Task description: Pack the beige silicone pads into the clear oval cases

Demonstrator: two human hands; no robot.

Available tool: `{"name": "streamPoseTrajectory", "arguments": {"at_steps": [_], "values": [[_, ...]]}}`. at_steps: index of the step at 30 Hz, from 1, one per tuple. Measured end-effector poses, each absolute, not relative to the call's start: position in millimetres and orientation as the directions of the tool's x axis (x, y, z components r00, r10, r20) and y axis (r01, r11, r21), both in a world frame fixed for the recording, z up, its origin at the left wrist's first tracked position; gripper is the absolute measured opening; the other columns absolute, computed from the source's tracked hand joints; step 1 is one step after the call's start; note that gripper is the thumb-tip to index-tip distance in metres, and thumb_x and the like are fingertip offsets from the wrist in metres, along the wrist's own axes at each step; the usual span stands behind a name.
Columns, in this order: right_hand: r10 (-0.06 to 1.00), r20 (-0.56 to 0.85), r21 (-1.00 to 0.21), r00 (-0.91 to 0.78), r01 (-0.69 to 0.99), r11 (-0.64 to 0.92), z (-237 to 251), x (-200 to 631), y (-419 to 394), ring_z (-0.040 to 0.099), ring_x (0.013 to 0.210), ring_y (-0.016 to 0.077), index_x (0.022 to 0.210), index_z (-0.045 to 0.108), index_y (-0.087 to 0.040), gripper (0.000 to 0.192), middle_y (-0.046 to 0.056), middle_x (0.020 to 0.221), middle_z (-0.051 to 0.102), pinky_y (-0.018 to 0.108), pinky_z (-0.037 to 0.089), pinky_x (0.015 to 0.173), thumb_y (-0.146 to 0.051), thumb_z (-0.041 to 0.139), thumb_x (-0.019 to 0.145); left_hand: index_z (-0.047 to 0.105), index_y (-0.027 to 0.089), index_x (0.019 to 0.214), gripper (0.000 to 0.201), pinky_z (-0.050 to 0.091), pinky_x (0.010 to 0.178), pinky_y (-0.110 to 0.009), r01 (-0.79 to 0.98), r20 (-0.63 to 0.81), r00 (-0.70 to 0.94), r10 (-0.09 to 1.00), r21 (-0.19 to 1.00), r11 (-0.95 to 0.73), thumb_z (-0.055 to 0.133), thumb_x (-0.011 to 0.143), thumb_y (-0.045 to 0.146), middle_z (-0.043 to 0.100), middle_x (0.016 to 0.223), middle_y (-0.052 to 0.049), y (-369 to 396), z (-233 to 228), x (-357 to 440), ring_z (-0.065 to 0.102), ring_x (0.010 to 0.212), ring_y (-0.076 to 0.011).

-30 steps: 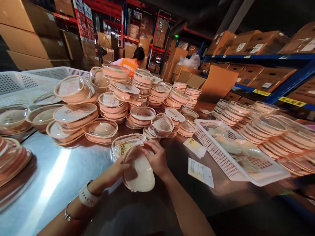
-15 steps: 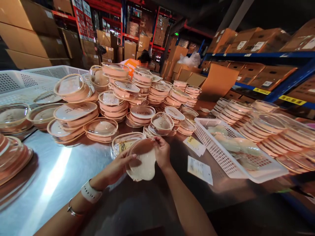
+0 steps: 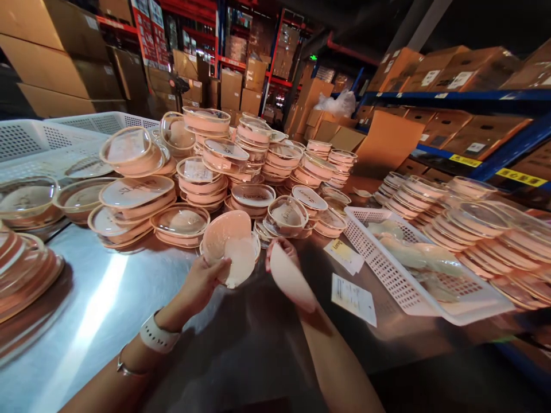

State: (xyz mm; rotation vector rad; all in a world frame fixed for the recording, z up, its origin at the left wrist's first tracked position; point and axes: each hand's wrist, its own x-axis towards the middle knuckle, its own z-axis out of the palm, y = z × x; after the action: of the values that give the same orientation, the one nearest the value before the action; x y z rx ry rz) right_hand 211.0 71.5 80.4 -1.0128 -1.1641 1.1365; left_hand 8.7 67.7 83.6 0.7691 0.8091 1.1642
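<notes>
My left hand (image 3: 201,287) pinches a beige, glossy piece with two rounded lobes, which looks like a silicone bra cup (image 3: 239,261), its thumb across the front. Apart from it, my right hand (image 3: 291,250) grips a thin, pale, curved pad (image 3: 289,279), turned nearly edge-on and hanging over the wrist. The pad hides most of the right fingers. Behind the left hand's piece, an open clear case is mostly covered. Just beyond both hands stands a clear oval case (image 3: 287,212) with a pale cup inside, leaning among others.
Stacks of clear-lidded cases (image 3: 138,192) fill the table's far side. To the right, a white perforated basket (image 3: 387,275) holds pale cups, with more stacked cases (image 3: 469,229) beyond. Printed cards (image 3: 353,298) lie beside the basket. Cartons on shelves (image 3: 451,146) stand behind.
My hands have separated: the right one now has a pale pad away from the piece in the left. The left hand has tilted its piece upright and raised it slightly.
</notes>
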Motion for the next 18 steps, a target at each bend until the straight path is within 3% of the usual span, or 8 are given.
{"name": "streamPoseTrajectory", "arguments": {"at_steps": [3,6,12,15,18], "values": [[0.98,0.058,-0.997,-0.19,-0.056,0.048,77,193,63,0.061,0.063,0.0163,0.075,0.071,-0.02,0.036,0.001,0.069,0.067,0.029,0.05,0.061,-0.05,0.085,0.059,0.071,0.014,0.075,0.034,0.048,0.056,-0.024,-0.461,-0.117,0.19,0.975,0.866,0.193,0.086,0.058,0.04,0.069,0.066,-0.002,68,82,7,0.059,0.057,-0.0141],[0.93,-0.052,-0.998,-0.364,0.001,-0.055,69,180,56,0.065,0.071,0.0177,0.084,0.075,-0.017,0.033,0.003,0.078,0.073,0.032,0.052,0.071,-0.04,0.084,0.063,0.073,0.013,0.079,0.039,0.051,0.062,-0.027,-0.446,-0.078,0.154,0.985,0.884,0.14,0.085,0.059,0.044,0.073,0.072,-0.005,71,78,5,0.064,0.064,-0.018],[0.966,0.012,-0.985,-0.259,0.162,0.055,68,178,57,0.067,0.076,0.0196,0.085,0.076,-0.015,0.021,0.004,0.083,0.076,0.034,0.053,0.077,-0.027,0.072,0.069,0.07,0.014,0.087,0.039,0.054,0.062,-0.027,-0.457,-0.034,0.064,0.997,0.887,0.06,0.081,0.066,0.046,0.073,0.075,-0.005,75,73,3,0.067,0.07,-0.0189],[0.968,0.098,-0.958,-0.232,0.24,0.155,71,179,57,0.069,0.078,0.0205,0.088,0.077,-0.016,0.02,0.005,0.085,0.078,0.033,0.054,0.076,-0.027,0.065,0.075,0.065,0.018,0.103,0.05,0.053,0.05,-0.025,-0.545,-0.147,0.1,0.984,0.819,0.177,0.08,0.067,0.049,0.073,0.08,-0.002,74,79,2,0.067,0.062,-0.0172],[0.972,0.141,-0.95,-0.189,0.249,0.186,70,178,57,0.069,0.074,0.0197,0.088,0.076,-0.017,0.02,0.004,0.083,0.078,0.032,0.053,0.072,-0.026,0.061,0.077,0.063,0.017,0.1,0.05,0.053,0.045,-0.024,-0.557,-0.239,0.189,0.952,0.773,0.304,0.083,0.065,0.047,0.07,0.071,-0.001,71,88,2,0.066,0.054,-0.0165]]}}
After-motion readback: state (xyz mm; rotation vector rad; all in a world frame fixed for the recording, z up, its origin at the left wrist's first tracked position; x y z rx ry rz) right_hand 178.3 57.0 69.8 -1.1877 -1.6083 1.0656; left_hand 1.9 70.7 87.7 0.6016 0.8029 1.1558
